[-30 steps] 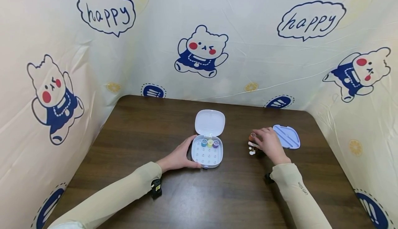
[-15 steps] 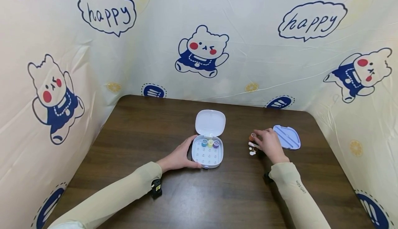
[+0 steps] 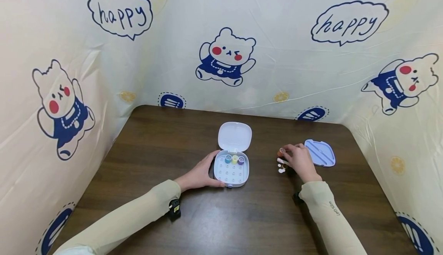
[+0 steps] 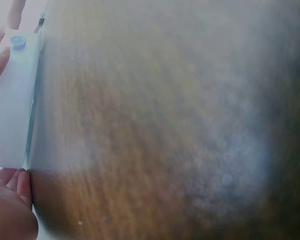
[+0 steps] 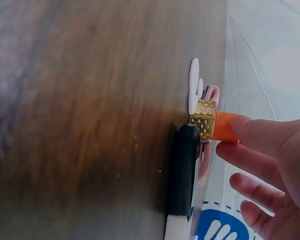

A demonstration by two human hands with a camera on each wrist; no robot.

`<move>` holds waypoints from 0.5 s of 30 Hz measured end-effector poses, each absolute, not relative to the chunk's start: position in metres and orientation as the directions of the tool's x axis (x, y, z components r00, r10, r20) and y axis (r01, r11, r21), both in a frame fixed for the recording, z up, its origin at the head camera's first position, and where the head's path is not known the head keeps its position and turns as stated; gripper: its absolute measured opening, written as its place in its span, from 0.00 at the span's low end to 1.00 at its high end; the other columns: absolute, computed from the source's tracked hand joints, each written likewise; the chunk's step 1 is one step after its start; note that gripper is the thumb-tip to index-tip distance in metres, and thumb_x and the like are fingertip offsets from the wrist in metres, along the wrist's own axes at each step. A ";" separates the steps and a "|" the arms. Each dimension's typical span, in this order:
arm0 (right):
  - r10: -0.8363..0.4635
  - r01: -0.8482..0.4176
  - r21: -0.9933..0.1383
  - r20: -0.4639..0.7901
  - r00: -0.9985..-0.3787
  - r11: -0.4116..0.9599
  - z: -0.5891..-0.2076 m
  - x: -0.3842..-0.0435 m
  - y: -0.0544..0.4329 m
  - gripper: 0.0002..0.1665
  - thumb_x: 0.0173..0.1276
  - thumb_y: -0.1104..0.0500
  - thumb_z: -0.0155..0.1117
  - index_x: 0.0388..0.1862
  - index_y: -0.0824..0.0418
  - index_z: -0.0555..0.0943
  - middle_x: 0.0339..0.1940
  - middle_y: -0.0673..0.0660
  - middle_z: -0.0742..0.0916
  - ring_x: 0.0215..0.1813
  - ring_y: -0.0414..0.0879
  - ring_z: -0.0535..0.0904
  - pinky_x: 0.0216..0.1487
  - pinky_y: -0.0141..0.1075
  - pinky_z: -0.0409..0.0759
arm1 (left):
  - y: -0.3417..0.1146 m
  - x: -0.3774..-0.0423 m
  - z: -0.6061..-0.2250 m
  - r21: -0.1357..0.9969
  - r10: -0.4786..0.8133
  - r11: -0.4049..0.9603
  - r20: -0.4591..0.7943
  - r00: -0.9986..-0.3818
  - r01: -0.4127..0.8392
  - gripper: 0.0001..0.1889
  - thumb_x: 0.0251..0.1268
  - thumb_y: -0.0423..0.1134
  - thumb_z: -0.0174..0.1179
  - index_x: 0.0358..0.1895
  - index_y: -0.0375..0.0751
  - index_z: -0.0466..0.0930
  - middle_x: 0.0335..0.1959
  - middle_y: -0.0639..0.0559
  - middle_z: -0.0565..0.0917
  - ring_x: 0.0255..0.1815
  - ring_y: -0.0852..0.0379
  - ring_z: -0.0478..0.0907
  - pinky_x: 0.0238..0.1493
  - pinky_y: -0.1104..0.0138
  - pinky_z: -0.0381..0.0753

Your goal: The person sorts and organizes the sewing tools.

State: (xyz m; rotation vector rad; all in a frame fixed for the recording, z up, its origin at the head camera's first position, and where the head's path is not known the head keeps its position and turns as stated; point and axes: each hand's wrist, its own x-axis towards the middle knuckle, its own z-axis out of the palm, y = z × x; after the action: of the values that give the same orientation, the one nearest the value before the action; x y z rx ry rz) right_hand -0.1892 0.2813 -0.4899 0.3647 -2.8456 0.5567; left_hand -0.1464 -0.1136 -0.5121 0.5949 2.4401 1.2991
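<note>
My left hand (image 3: pixel 199 174) grips the left side of a white sewing box (image 3: pixel 231 184), thumb at its front and fingers along the far side. In the left wrist view the thumb lies close to the round latch button (image 4: pixel 18 42). The lid (image 3: pixel 235 135) is raised. Inside, blue (image 3: pixel 228 159), yellow (image 3: pixel 234 159) and purple (image 3: pixel 240 160) thread spools stand in the back row of pegs. Over at the right, my right hand (image 3: pixel 300 160) pinches an orange thread spool (image 5: pixel 225 128) between thumb and index finger, its other fingers loosely bent. A dimpled gold thimble (image 5: pixel 205 120) shows beside the spool.
By the right hand lie small white pieces (image 3: pixel 281 170), a black-handled tool with a white end (image 5: pixel 182 172) and a pink looped band (image 5: pixel 214 93). A lilac plastic tray (image 3: pixel 320 153) lies behind the hand. Printed cloth walls (image 3: pixel 277 66) enclose the brown table (image 3: pixel 166 132).
</note>
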 end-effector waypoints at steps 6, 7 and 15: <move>-0.210 -0.301 -0.324 0.287 -0.935 0.897 -0.490 -0.188 0.281 0.10 0.72 0.62 0.71 0.47 0.67 0.89 0.38 0.63 0.92 0.45 0.64 0.81 0.48 0.58 0.80 | -0.113 -0.147 -0.511 0.834 0.494 0.507 -0.076 -0.866 0.216 0.65 0.48 0.54 0.83 0.84 0.41 0.48 0.80 0.43 0.60 0.80 0.46 0.59 0.77 0.47 0.60; -0.207 -0.297 -0.327 0.284 -0.936 0.897 -0.490 -0.188 0.281 0.10 0.72 0.61 0.71 0.47 0.67 0.89 0.38 0.63 0.92 0.45 0.64 0.81 0.49 0.58 0.80 | -0.113 -0.147 -0.512 0.835 0.493 0.507 -0.077 -0.866 0.214 0.65 0.47 0.54 0.83 0.84 0.41 0.48 0.80 0.42 0.60 0.80 0.46 0.59 0.77 0.47 0.60; -0.189 -0.271 -0.345 0.253 -0.949 0.899 -0.490 -0.189 0.281 0.11 0.73 0.61 0.70 0.47 0.67 0.89 0.38 0.63 0.92 0.46 0.63 0.81 0.49 0.58 0.79 | -0.113 -0.146 -0.511 0.842 0.492 0.499 -0.079 -0.867 0.206 0.65 0.48 0.54 0.83 0.84 0.40 0.48 0.81 0.42 0.60 0.80 0.45 0.59 0.78 0.46 0.59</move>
State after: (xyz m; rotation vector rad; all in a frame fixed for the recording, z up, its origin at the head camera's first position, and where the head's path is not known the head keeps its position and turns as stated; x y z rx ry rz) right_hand -0.1888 0.2805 -0.4898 0.3490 -2.8507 0.5625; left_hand -0.1458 -0.1132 -0.5115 0.5864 2.4370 1.3076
